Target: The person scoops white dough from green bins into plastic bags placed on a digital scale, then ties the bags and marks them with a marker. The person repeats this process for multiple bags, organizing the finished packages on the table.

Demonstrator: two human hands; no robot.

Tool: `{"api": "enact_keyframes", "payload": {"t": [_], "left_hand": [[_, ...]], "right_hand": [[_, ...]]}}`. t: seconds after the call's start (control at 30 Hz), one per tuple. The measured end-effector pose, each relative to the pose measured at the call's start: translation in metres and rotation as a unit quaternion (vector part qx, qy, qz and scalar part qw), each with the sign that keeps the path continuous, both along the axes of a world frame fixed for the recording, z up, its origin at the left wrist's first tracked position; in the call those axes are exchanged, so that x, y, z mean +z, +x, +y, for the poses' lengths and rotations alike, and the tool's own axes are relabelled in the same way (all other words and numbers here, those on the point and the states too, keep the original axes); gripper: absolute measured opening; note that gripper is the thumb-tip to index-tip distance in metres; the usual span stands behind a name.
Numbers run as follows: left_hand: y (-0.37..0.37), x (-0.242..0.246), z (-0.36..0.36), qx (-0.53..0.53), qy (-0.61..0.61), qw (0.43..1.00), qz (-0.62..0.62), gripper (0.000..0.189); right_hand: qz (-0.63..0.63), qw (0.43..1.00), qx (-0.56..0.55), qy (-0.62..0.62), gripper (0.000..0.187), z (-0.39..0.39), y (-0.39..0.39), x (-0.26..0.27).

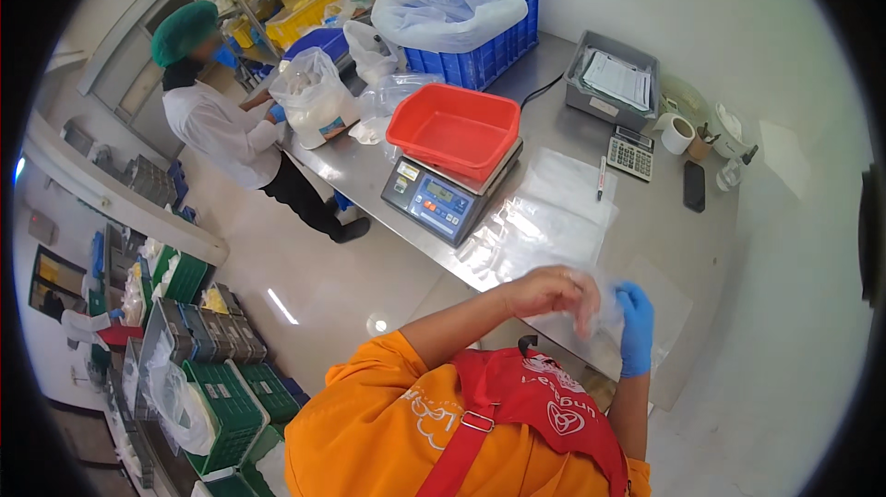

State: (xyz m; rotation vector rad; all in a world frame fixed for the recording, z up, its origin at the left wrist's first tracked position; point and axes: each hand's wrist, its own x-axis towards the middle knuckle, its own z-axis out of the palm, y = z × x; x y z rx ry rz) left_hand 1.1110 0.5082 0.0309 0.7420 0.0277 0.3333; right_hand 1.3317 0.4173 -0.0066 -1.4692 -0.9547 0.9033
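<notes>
My left hand (557,293), bare and partly blurred, has curled fingers beside a thin clear plastic bag (608,306); whether they grip it I cannot tell. My right hand (635,331), in a blue glove, holds the bag at its right side. Both hands are over the near edge of a steel table (664,234). Flat clear plastic bags (554,213) lie beyond them, with a marker pen (601,178) on top. Left of these stands a digital scale (436,201) bearing a red plastic tray (453,127).
A calculator (630,153), phone (693,187), tape roll (675,134) and grey bin of papers (609,109) stand near the wall. Behind the tray is a lined blue crate (477,64). A co-worker (221,127) stands left beside a filled white bag (315,99).
</notes>
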Motion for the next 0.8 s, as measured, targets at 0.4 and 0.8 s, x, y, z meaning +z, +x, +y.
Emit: {"api": "enact_keyframes", "payload": {"t": [0.4,0.8], "left_hand": [[0.046,0.009,0.017,0.333,0.506,0.691,0.394,0.076],[-0.068,0.052,0.061,0.187,0.712,0.516,0.438,0.036]], "right_hand": [[-0.361,0.911,-0.166,0.112,0.029,-0.012,0.000,0.068],[-0.422,0.901,-0.060,0.077,0.019,0.032,-0.017,0.046]]}}
